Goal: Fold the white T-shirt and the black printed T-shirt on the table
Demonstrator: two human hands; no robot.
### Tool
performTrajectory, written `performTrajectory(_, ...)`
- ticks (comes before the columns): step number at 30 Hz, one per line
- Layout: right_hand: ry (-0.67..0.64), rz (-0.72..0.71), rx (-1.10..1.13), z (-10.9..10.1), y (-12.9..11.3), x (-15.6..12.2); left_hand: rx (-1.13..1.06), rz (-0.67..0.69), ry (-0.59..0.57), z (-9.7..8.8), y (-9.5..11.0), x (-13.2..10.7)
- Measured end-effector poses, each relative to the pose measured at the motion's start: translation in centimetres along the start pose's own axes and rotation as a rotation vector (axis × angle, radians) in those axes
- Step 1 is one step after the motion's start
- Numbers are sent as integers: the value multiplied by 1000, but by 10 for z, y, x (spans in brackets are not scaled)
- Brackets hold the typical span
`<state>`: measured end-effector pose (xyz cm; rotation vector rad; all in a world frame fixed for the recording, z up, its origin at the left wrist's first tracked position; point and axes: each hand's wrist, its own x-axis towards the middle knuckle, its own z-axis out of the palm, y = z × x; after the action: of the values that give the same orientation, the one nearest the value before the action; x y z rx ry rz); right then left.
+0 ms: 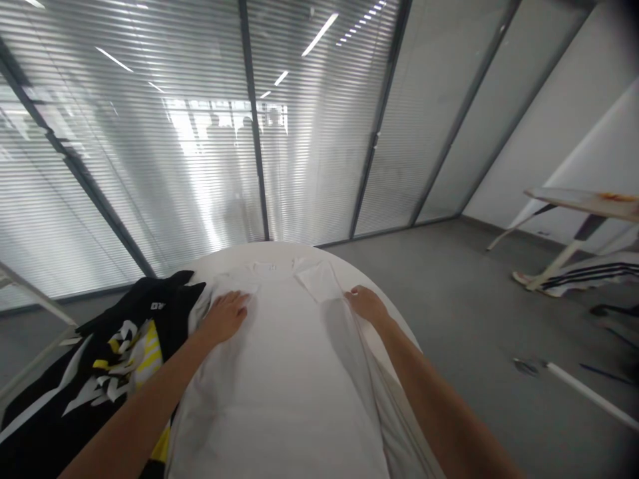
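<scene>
Left hand: yours lies palm down on the white shirt, near its left shoulder, fingers extended and pressing cloth rather than gripping it. Right hand: you have it at the shirt's right edge, just beside the sleeve, fingers curled to a narrow shape. Whether cloth is caught between thumb and finger, you cannot tell from this view.

Position of the shirt: spread on the white surface, straight ahead of you, collar at the far end, lower end running out of view at the bottom. That sleeve appears turned in over the chest. Its middle panel lies fairly smooth; long loose creases run down the right side.

To your left, 1 heap of dark clothing with white and yellow patterning lies close against the shirt. Beyond the surface, a glass partition with blinds.

Step in hand, as judged: arranging and flattening the upper part, 2 hands working opposite sides. Next move seems to call for light pressure on the left, a sure hold of the right edge, and an even pull so the creases flatten without dragging the collar askew.
</scene>
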<state>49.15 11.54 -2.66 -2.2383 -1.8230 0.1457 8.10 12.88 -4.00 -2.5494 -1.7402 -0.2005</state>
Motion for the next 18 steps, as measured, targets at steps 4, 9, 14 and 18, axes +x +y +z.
performTrajectory(4, -69, 50, 119, 4, -17, -8, 31, 0, 67, 3, -1, -9)
performTrajectory(9, -104, 43, 234, 6, -27, -7, 36, 2, 77, 3, 0, -10)
performTrajectory(14, -110, 106, 411, 1, -21, -6, 16, 0, 90, 1, 1, -11)
performTrajectory(18, -172, 190, 623, -8, -21, -5, 12, -3, 90, 0, 3, -11)
